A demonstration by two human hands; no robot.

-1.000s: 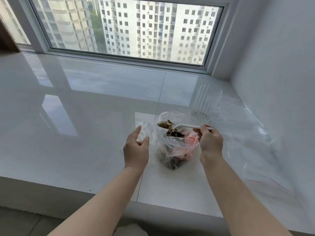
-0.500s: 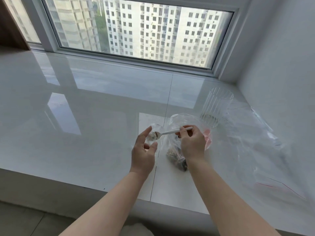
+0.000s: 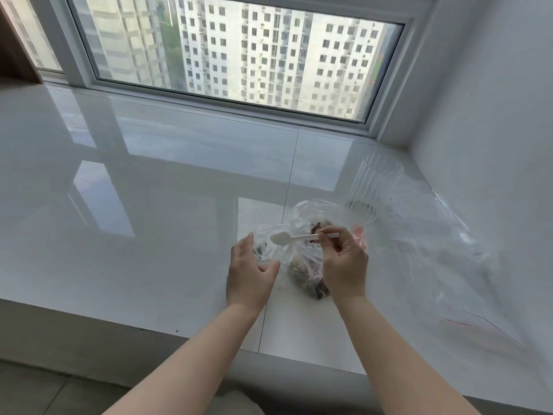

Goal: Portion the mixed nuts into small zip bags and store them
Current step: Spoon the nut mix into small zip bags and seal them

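A clear plastic bag of mixed nuts (image 3: pixel 308 283) stands on the glossy white sill, its mouth open at the top. My right hand (image 3: pixel 344 265) pinches a white plastic spoon (image 3: pixel 287 238) by its handle; the bowl points left and looks empty. My left hand (image 3: pixel 250 274) holds a small clear zip bag (image 3: pixel 263 245) upright just left of the big bag, with a few dark nuts inside. The spoon's bowl hovers over the small bag's mouth.
A ribbed clear cup (image 3: pixel 374 187) stands behind the nut bag on the right. Loose clear zip bags (image 3: pixel 449 250) with red seal lines lie along the right wall. The sill's front edge (image 3: pixel 149 327) runs below my hands. A window fills the back.
The loaded spoon travelled left from above the big bag to the small zip bag, and its nuts are now gone from the bowl. The left hand kept holding the small bag.
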